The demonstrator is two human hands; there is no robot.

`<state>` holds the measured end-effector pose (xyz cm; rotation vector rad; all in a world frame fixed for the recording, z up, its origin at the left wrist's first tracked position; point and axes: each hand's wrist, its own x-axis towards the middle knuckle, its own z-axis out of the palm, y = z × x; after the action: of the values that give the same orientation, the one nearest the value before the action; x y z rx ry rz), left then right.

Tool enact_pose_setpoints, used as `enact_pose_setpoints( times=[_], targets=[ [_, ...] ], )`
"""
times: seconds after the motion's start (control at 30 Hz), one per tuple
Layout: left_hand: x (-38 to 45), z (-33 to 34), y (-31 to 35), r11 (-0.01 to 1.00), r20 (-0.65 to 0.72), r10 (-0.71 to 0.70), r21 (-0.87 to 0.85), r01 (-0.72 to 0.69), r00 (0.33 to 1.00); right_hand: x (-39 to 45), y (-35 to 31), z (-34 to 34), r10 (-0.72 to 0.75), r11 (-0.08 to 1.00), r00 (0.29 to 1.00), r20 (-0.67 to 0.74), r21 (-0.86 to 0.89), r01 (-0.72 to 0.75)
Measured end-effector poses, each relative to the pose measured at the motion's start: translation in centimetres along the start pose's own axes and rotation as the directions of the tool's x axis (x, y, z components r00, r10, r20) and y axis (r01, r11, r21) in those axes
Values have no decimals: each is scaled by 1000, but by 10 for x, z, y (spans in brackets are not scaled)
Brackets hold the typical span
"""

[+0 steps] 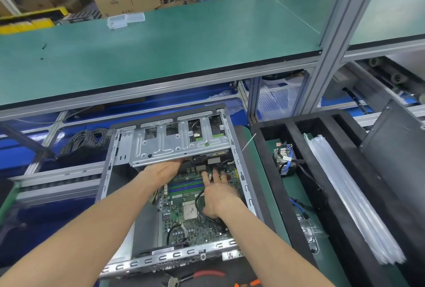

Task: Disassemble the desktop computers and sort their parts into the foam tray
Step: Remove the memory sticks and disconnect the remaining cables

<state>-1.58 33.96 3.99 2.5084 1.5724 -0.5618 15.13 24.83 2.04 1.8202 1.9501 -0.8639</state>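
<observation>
Head view, shelf: a green-topped shelf spans the scene above the bench.
Case: the open desktop case lies flat on the bench, directly below the camera.
Foam tray: the black foam tray sits just right of the case, holding a cooler with cables and clear bags.
Drive cage: the metal drive cage stands at the case's far end.
Motherboard: the green motherboard lies in the case floor.
Left hand: the left hand reaches under the cage's near edge; fingers hidden, cannot tell.
Right hand: the right hand rests on the motherboard, fingers spread among black cables.
Pliers: red-handled pliers lie near the case's front edge.
</observation>
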Motion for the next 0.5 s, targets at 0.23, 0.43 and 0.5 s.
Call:
enact_pose_setpoints(
  times=[0.23,0.43,0.5],
  targets=[
    [-15,-8,-6,919,-63,149,376,-114,987,1,0,1,0,1000,1000,3,-6,0],
    [-16,-10,0,908,-47,96,414,-68,994,1,0,1,0,999,1000,23,-33,1],
    [-18,-11,-1,921,-28,53,387,-38,998,1,0,0,3,999,1000,25,-34,-2]
  ],
)
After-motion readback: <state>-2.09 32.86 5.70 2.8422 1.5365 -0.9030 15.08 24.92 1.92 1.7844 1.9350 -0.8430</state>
